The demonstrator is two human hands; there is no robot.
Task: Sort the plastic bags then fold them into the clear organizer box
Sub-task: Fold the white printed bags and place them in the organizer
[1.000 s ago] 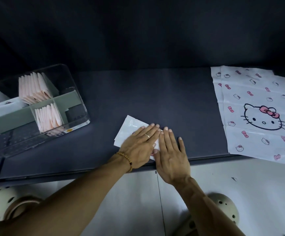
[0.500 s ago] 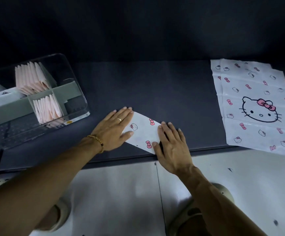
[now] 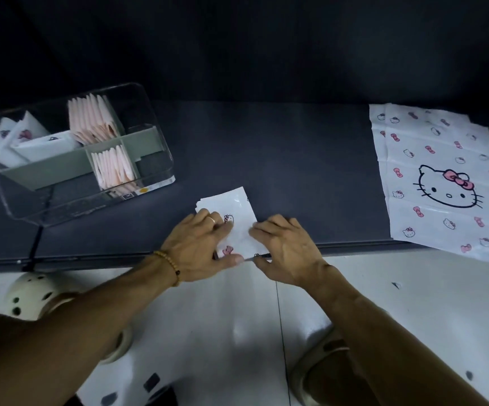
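While both hands work at the near edge of a dark table (image 3: 281,159), a partly folded white plastic bag (image 3: 231,206) printed with small cat faces and pink bows lies between and under them. The left hand (image 3: 201,247), wearing a ring and a beaded bracelet (image 3: 169,265), covers the bag's left side with its fingers bent over the sheet and its thumb at the bag's near edge. The right hand (image 3: 285,249) meets the bag from the right, fingers curled onto its right edge, thumb at the near corner. The bag's far end pokes out beyond the fingertips. Well to the left stands the clear organizer box (image 3: 155,118), its compartments holding folded pink and white bags. At far right, flat white bags (image 3: 442,159) with a large cat face lie spread out.
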